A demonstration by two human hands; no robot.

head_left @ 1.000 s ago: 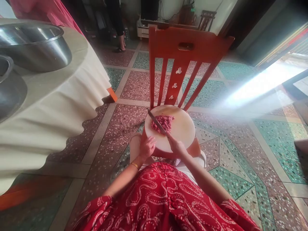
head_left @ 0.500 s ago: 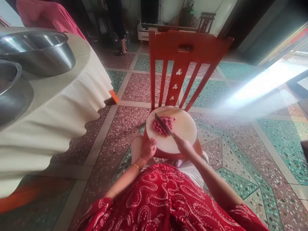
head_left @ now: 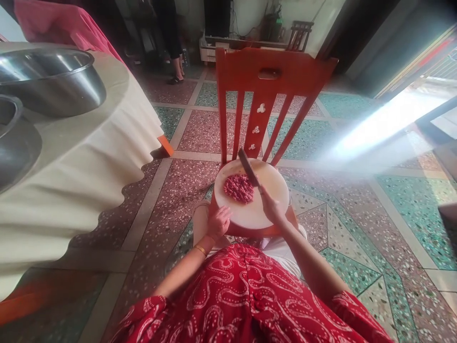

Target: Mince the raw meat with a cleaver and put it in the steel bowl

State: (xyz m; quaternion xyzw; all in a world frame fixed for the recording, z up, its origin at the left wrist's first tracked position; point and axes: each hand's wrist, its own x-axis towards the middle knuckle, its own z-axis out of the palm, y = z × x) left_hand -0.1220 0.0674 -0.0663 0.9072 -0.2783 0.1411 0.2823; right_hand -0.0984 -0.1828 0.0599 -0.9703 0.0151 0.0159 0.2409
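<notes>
A person seated over a round cutting board (head_left: 266, 209) on a red chair (head_left: 264, 90) is mincing meat (head_left: 238, 187). The right hand (head_left: 270, 207) grips a knife (head_left: 248, 167), raised above the pile at board centre. The left hand (head_left: 217, 223) steadies the board's near edge. Next chop likely needs a straight drop onto the pile.

Hands: two, a left hand (head_left: 218, 222) and a right hand (head_left: 271, 208)
Knives: one knife (head_left: 248, 167)
Cutting boards: one round cutting board (head_left: 271, 183)
Heaps of minced meat: one heap of minced meat (head_left: 238, 187)
Chairs: one red chair (head_left: 273, 76)
Metal bowls: two, one metal bowl (head_left: 53, 81) and a second metal bowl (head_left: 14, 138)
Bangles: one bangle (head_left: 200, 249)
</notes>
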